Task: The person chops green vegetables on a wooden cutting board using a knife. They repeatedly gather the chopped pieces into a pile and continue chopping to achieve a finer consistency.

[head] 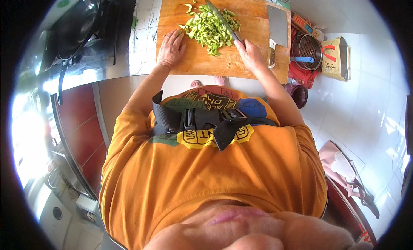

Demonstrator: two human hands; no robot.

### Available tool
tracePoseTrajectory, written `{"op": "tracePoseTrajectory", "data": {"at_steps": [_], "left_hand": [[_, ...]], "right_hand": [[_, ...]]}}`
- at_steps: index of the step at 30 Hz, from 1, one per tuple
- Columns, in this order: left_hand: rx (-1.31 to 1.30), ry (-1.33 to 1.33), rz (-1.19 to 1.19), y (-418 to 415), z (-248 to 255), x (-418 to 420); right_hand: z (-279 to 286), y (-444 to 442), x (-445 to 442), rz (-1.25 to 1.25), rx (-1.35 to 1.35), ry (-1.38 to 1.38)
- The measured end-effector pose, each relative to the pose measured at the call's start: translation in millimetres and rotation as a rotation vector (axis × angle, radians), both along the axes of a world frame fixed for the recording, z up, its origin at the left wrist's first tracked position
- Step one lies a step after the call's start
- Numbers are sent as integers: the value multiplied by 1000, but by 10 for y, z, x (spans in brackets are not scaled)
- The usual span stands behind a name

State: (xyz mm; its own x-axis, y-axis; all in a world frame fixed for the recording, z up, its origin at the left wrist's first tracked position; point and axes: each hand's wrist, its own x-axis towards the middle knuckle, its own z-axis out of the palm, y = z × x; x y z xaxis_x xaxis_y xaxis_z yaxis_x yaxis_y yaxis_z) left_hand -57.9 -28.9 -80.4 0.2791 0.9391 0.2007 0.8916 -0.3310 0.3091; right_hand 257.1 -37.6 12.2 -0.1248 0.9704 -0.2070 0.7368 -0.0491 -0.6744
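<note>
My right hand [249, 56] is closed around the handle of a narrow kitchen knife [220, 18]. Its blade lies slantwise over a pile of chopped green vegetable [206, 28], pointing up and left. The pile sits in the middle of a wooden cutting board [255, 20], with a few loose bits around it. My left hand [171, 48] rests on the board's left part, palm down, thumb apart from the fingers. A bit of green shows by its fingertips; whether they touch it is unclear. To the right of my right hand lies a cleaver [277, 27] with its handle towards me.
On the left a black wok [77, 27] stands on the stove, its handle [62, 82] jutting over the counter's front edge. Right of the board are a pot [309, 51] with a blue-handled utensil [302, 59], a paper bag [334, 59] and a dark red container [298, 96].
</note>
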Motion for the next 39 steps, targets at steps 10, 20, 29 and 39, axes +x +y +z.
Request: {"op": "tracePoseTrajectory", "data": {"at_steps": [10, 20, 29, 39], "left_hand": [[14, -5, 4, -6, 50, 12], [16, 12, 9, -17, 25, 5], [8, -12, 16, -28, 1, -13], [16, -13, 18, -24, 47, 19]], "right_hand": [[-159, -26, 200, -23, 67, 44], [-153, -130, 216, -64, 74, 18], [-102, -59, 112, 8, 34, 110], [-3, 19, -30, 46, -45, 51]]}}
